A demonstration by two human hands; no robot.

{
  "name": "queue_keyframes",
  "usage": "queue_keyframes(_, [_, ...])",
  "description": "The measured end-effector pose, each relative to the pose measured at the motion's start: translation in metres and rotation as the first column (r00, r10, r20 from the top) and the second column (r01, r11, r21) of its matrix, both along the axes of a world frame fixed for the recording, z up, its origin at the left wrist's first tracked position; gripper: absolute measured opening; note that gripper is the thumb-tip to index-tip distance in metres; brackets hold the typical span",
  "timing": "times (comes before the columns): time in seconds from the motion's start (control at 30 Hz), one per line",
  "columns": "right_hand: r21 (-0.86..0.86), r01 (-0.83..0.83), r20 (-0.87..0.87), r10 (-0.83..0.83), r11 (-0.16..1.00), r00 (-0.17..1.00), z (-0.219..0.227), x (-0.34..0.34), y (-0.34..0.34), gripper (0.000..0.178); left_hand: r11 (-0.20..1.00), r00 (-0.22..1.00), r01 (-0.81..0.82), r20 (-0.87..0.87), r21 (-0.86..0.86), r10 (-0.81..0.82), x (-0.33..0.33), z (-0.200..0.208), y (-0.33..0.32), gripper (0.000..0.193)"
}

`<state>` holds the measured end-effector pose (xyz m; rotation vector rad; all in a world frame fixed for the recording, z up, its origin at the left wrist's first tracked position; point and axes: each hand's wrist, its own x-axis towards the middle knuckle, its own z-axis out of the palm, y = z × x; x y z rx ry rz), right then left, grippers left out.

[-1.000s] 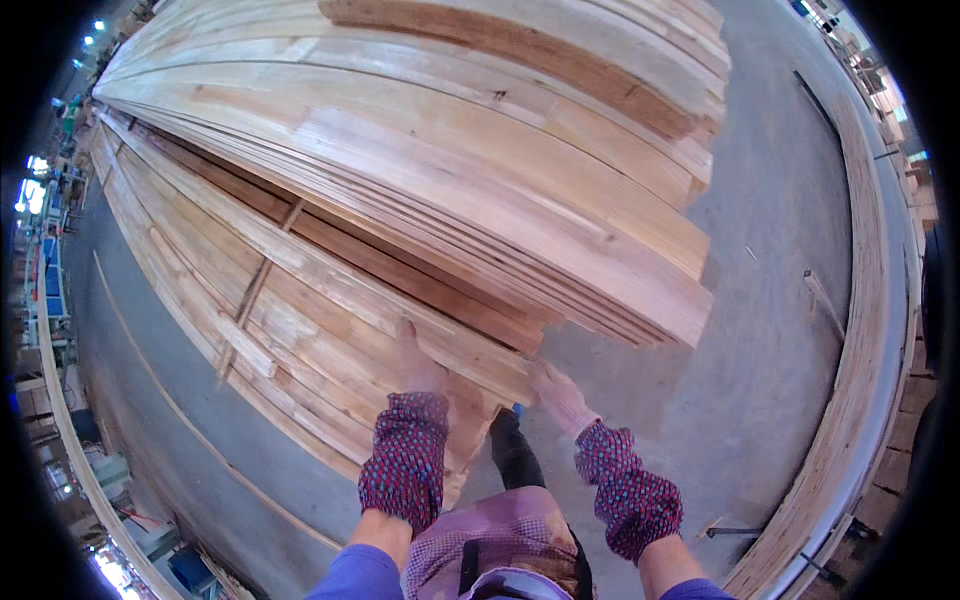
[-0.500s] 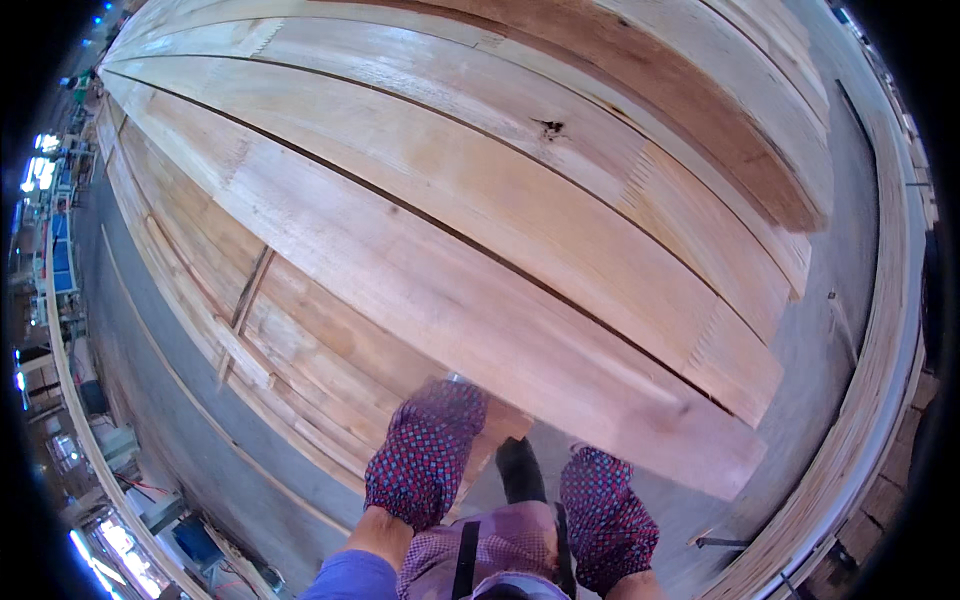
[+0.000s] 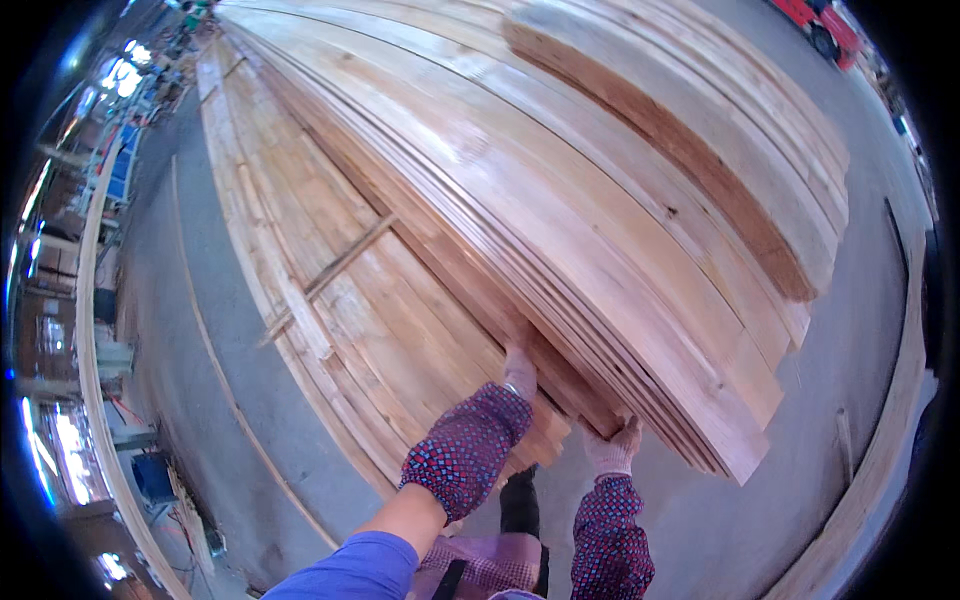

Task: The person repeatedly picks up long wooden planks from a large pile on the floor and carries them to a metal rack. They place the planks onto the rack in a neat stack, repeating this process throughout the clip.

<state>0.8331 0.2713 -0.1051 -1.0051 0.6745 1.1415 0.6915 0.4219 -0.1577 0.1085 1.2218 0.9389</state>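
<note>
Long planks lie stacked, their near ends toward me. A reddish-brown board [image 3: 570, 380] lies along the left side of the tall stack [image 3: 640, 270], below the level of its top planks. My right hand [image 3: 612, 450], in a pale glove, is closed around the near end of this board, fingers at the corner. Farther up the same board, my left hand [image 3: 520, 372], also gloved, grips its left edge; its fingertips are blurred against the wood. Dark dotted sleeve covers wrap both forearms.
To the left, a lower layer of planks [image 3: 400, 340] carries a crosswise strip [image 3: 350, 258] and loose narrow pieces. A thick brown-edged beam [image 3: 700, 150] rests on the tall stack. A thin strip [image 3: 215, 370] lies on the grey floor. A red wheeled machine [image 3: 830, 30] stands far right.
Both hands have moved forward and now hold the reddish-brown board at the stack's left side. The view has shifted, exposing the layered plank edges and more of the lower planks.
</note>
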Motion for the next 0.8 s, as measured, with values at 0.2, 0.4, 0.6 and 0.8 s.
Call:
queue_keyframes(0.2, [0.05, 0.078, -0.07, -0.074, 0.996, 0.995, 0.003, -0.005, 0.0, 0.069, 0.946, 0.958, 0.284, 0.001, -0.158, -0.287, 0.007, 0.084, 0.002, 0.073])
queue_keyframes(0.4, [0.032, 0.067, -0.198, -0.059, 0.997, 0.978, 0.008, -0.03, -0.013, 0.073, 0.706, 0.639, 0.701, -0.53, 0.101, -0.558, -0.022, 0.039, -0.024, 0.05])
queue_keyframes(0.6, [0.191, -0.429, -0.071, 0.448, 0.883, 0.891, -0.025, -0.023, -0.072, 0.084, 0.913, 0.91, 0.389, 0.203, -0.122, -0.361, -0.014, 0.153, -0.068, 0.053])
queue_keyframes(0.8, [0.171, -0.568, -0.081, 0.586, 0.805, 0.806, 0.045, -0.067, -0.104, 0.086, 0.864, 0.88, 0.473, -0.152, 0.176, -0.451, -0.087, 0.113, -0.178, 0.049])
